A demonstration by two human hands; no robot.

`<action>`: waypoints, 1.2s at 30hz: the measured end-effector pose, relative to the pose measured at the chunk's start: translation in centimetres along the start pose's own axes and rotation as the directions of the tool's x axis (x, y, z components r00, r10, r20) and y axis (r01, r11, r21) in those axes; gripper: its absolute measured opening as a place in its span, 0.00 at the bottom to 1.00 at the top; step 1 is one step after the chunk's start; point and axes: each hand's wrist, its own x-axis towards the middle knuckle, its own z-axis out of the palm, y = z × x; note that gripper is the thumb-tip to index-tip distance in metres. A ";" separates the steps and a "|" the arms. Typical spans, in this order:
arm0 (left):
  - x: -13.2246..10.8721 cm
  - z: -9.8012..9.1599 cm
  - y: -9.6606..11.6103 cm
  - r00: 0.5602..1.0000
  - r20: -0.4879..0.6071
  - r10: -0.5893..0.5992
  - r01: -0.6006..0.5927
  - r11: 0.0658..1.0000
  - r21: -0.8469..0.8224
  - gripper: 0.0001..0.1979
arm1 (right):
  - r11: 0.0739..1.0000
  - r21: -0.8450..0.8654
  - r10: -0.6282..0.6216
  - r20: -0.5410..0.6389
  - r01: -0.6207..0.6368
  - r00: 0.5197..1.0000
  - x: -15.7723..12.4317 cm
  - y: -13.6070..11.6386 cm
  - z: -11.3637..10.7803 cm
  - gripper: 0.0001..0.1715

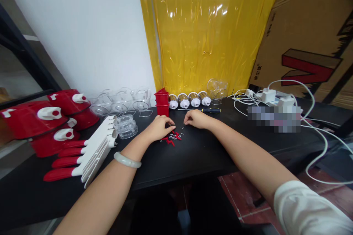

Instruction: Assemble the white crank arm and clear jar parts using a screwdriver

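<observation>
Over the middle of the black table, my left hand [161,127] is closed, its thumb and index finger nearly together; anything between them is too small to make out. Opposite it, my right hand [197,119] pinches its fingertips, and what they hold cannot be made out. Small red plastic parts [170,141] and several loose silver screws [173,137] lie below and between the hands. Just behind my left hand stand stacked red plastic hoppers [162,103]. A black and yellow screwdriver [211,110] lies behind my right hand.
White-rimmed drums [195,100] line the back. Clear plastic housings [121,101], clear round parts [126,126], white pieces with red handles [96,148] and red bases [49,117] fill the left. White cables and plugs [268,95] sit right. A yellow plastic sheet [206,33] hangs behind.
</observation>
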 end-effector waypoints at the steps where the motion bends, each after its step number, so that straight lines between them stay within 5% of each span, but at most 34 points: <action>1: 0.0 0.0 0.0 1.000 0.002 -0.002 0.002 1.000 0.002 0.11 | 1.000 -0.003 0.004 -0.001 -0.004 1.000 0.0 0.0 0.0 0.08; 36: 0.0 0.2 0.1 1.000 0.010 -0.011 0.011 1.000 -0.004 0.14 | 0.991 -0.106 0.077 -0.034 -0.080 0.996 0.1 -0.1 0.4 0.04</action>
